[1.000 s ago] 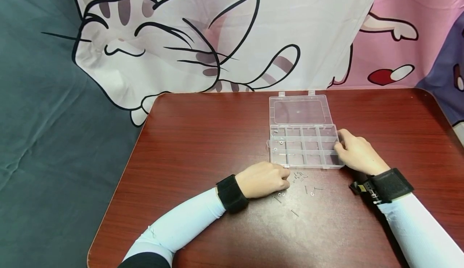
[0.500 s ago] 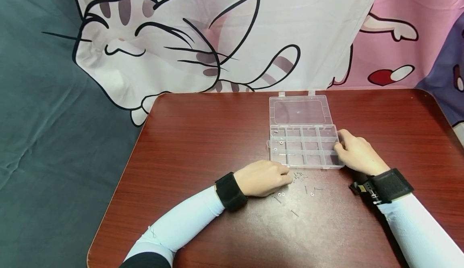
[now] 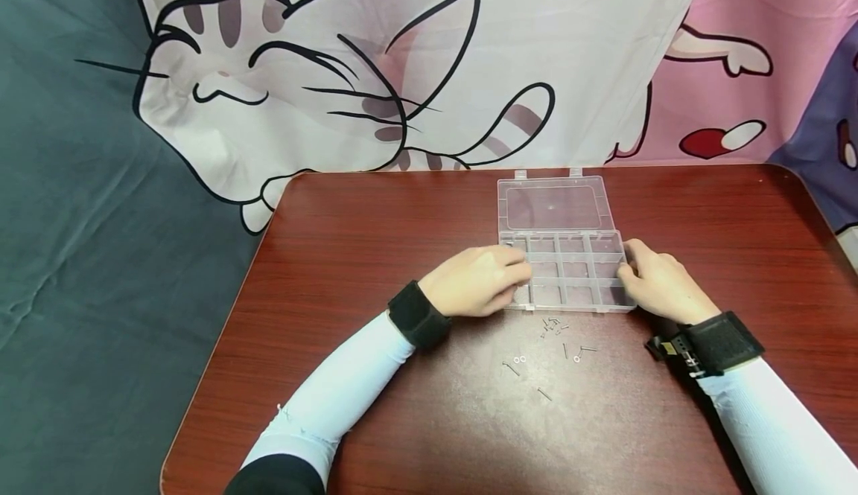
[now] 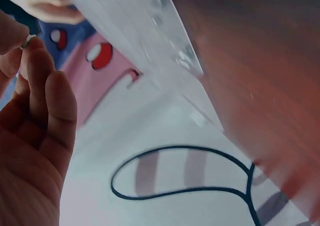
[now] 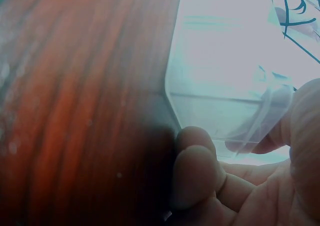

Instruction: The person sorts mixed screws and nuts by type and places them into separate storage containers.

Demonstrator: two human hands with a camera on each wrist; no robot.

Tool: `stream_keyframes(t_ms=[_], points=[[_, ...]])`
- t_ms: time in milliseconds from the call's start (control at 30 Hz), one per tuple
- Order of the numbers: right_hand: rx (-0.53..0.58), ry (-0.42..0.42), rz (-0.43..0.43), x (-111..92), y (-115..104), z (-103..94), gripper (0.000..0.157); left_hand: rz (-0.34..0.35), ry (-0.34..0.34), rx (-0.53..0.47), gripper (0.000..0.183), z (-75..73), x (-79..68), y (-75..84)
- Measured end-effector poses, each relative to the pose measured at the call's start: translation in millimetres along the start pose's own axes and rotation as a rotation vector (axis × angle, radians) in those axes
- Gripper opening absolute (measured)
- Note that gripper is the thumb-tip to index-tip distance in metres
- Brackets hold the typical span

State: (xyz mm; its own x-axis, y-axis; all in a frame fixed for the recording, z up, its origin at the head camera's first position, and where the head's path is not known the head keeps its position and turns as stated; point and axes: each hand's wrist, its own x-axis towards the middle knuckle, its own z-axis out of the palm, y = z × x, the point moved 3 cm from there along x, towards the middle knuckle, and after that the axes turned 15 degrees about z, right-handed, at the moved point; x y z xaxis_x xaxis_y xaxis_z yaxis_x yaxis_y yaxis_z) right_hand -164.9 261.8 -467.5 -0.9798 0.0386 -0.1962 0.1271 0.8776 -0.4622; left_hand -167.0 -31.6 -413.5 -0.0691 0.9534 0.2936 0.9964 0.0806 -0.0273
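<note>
A clear plastic compartment box lies on the table with its lid laid back, away from the person. My left hand is over the box's left compartments and covers several of them. In the left wrist view, its thumb and forefinger pinch a small silvery metal piece, mostly hidden between the fingertips. At the box's right end, my right hand holds the side wall. The right wrist view shows its curled fingers at the clear corner.
Several small screws lie loose just in front of the box. Closer to the person are two small rings, another ring and single screws. A printed cloth hangs behind the reddish-brown table.
My left hand has lifted from the loose screws in front of the box and moved up and slightly left, over the left compartments. The right hand and the box stay put.
</note>
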Motion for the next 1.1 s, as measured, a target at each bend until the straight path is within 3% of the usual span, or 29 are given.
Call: stream_keyframes(t_ms=[367,667,867,933,1067,1100], points=[[0.002,-0.007,-0.002,-0.4,1.8,1.3,0.038,-0.067,0.032,-0.021,0.009,-1.2,1.5,-34.1],[0.004,-0.011,-0.002,0.1,2.8,2.8,0.038,-0.078,0.048,-0.037,0.009,-0.4,2.7,-40.1],[0.003,0.003,-0.013,0.1,0.8,1.1,0.038,-0.106,0.016,-0.041,0.004,0.7,2.0,-41.7],[0.003,0.003,-0.015,0.1,0.5,0.9,0.039,-0.131,-0.018,-0.049,0.026,0.7,1.3,-41.4],[0.004,0.002,-0.013,0.3,0.7,0.7,0.038,-0.197,-0.086,-0.079,0.106,0.9,-0.7,-38.8],[0.005,0.000,-0.013,0.6,1.0,0.6,0.038,-0.216,-0.104,-0.087,0.117,1.0,-1.4,-37.9]])
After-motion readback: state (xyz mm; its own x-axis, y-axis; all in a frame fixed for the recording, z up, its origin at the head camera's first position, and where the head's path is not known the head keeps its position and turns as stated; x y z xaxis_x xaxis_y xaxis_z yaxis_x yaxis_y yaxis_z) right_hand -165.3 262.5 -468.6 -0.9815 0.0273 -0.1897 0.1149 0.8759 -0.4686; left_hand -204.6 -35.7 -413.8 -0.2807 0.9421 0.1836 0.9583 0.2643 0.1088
